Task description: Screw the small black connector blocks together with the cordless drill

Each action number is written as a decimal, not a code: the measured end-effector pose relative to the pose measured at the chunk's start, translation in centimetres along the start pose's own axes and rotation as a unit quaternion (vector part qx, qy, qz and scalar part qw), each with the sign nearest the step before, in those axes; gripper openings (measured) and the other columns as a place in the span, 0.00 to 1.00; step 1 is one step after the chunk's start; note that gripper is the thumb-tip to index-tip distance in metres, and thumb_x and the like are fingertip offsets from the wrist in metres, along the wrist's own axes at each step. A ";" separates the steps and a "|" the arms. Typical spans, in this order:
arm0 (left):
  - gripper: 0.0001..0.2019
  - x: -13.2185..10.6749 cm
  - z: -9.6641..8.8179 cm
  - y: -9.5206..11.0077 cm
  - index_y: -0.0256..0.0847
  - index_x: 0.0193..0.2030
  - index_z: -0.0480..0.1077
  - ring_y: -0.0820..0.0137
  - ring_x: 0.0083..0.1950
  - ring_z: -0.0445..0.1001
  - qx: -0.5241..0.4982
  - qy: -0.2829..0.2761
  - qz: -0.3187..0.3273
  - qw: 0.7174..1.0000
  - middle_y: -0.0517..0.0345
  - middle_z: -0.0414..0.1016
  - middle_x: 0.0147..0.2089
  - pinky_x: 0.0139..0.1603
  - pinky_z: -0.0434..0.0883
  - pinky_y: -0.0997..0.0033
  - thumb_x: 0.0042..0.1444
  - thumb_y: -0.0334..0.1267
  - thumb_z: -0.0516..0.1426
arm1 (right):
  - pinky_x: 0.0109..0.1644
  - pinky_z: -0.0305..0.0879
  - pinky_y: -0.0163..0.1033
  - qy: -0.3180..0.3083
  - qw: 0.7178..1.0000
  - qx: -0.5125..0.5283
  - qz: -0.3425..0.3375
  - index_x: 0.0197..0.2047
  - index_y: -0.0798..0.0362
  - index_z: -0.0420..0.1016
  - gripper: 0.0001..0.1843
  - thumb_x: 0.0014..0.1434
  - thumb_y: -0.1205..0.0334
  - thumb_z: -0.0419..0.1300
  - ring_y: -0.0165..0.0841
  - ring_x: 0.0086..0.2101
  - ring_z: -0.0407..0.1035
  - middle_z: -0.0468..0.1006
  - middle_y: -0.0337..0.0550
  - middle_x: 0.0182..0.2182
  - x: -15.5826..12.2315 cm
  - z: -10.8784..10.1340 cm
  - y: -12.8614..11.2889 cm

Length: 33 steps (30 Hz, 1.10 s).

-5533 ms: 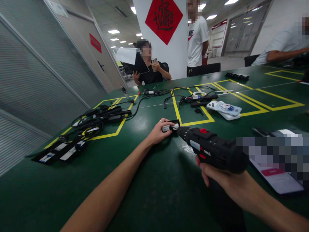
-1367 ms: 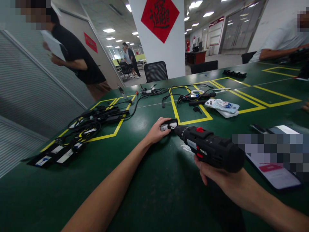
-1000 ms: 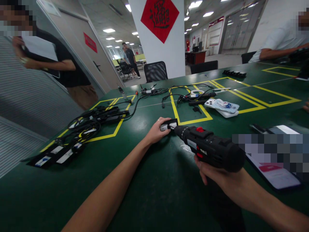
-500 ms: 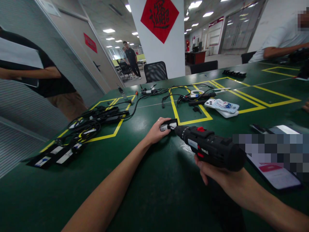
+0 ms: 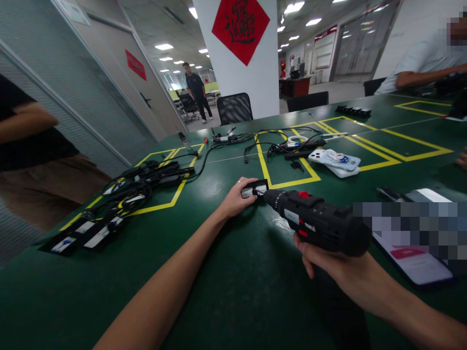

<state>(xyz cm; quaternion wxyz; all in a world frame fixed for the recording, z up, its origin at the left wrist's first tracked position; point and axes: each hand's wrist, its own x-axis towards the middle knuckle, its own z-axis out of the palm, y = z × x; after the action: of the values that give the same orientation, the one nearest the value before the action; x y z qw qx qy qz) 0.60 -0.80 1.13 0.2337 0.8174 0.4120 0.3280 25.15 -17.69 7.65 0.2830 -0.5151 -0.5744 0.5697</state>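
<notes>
My left hand [image 5: 235,199] is closed on a small black block with a whitish face [image 5: 260,187], held down at the green table [image 5: 226,262]. Wrapped round the grip of a black cordless drill [image 5: 317,221] with red switches is my right hand [image 5: 324,257]. The drill lies level and points left, its chuck close against the block's right end. The bit reaches to the block's whitish face; whether it sits in a screw or hole is too small to tell.
Tangled black cables [image 5: 156,177] and flat black pieces with white labels [image 5: 98,236] lie left. Beyond the block are a cased phone [image 5: 335,159], tools and white-handled scissors [image 5: 297,141]. A large phone [image 5: 419,262] lies right. One person stands left; another sits far right.
The person at the left has moved further left, and the white sheet they held is out of view. My hands, the drill and the block stay in place.
</notes>
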 end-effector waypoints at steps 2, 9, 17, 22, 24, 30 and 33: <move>0.24 0.0 0.0 0.0 0.42 0.57 0.62 0.65 0.52 0.66 0.000 -0.001 -0.002 1.000 0.52 0.65 0.50 0.56 0.63 0.61 0.51 0.32 0.56 | 0.36 0.61 0.40 -0.001 1.000 0.000 0.003 0.31 0.49 0.67 0.13 0.61 0.52 0.51 0.39 0.40 0.68 0.72 0.40 0.28 0.0 0.0 0.0; 0.25 0.0 0.0 0.0 0.41 0.57 0.62 0.65 0.52 0.65 -0.003 -0.002 -0.001 1.000 0.52 0.65 0.50 0.56 0.63 0.63 0.50 0.31 0.56 | 0.36 0.61 0.40 -0.003 1.000 -0.009 -0.003 0.27 0.50 0.67 0.16 0.60 0.50 0.51 0.38 0.38 0.67 0.72 0.40 0.28 0.2 0.0 0.0; 0.24 0.0 0.0 0.1 0.41 0.56 0.62 0.66 0.51 0.66 -0.003 0.000 -0.001 1.000 0.53 0.65 0.50 0.56 0.63 0.63 0.50 0.31 0.56 | 0.35 0.60 0.40 0.000 0.999 -0.032 0.011 0.21 0.50 0.65 0.19 0.59 0.50 0.52 0.38 0.37 0.67 0.73 0.42 0.30 0.2 0.0 -0.1; 0.24 -0.1 0.0 0.1 0.42 0.56 0.62 0.66 0.52 0.66 -0.006 -0.001 0.000 1.000 0.53 0.64 0.50 0.56 0.63 0.63 0.50 0.31 0.56 | 0.37 0.60 0.42 -0.001 1.000 -0.022 -0.006 0.26 0.50 0.67 0.15 0.60 0.52 0.51 0.37 0.36 0.67 0.71 0.40 0.27 0.3 0.0 -0.1; 0.24 -0.1 0.0 0.1 0.41 0.56 0.62 0.66 0.52 0.65 -0.005 -0.001 -0.001 1.000 0.53 0.64 0.50 0.56 0.63 0.63 0.50 0.31 0.56 | 0.39 0.59 0.42 -0.009 1.000 -0.020 -0.003 0.27 0.50 0.68 0.15 0.61 0.52 0.50 0.36 0.35 0.67 0.71 0.39 0.25 0.2 0.1 0.0; 0.25 -0.1 0.0 -0.2 0.42 0.57 0.61 0.66 0.52 0.65 0.001 -0.001 0.007 1.000 0.53 0.64 0.51 0.57 0.62 0.62 0.50 0.32 0.57 | 0.43 0.57 0.43 -0.026 1.000 0.002 -0.010 0.36 0.50 0.71 0.13 0.62 0.53 0.50 0.34 0.33 0.67 0.70 0.35 0.24 0.1 0.1 0.8; 0.25 -0.1 0.0 -0.3 0.43 0.57 0.61 0.66 0.52 0.65 0.001 0.000 0.010 1.000 0.53 0.64 0.51 0.57 0.62 0.62 0.50 0.32 0.57 | 0.42 0.58 0.42 -0.035 0.999 0.012 -0.022 0.37 0.50 0.71 0.12 0.62 0.53 0.51 0.32 0.32 0.66 0.70 0.35 0.24 0.1 0.0 0.9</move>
<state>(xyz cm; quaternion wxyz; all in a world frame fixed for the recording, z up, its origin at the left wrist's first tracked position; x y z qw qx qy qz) 0.41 -0.69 0.94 0.2297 0.8218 0.4038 0.3300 25.37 -17.71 6.80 0.2818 -0.4787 -0.5885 0.5874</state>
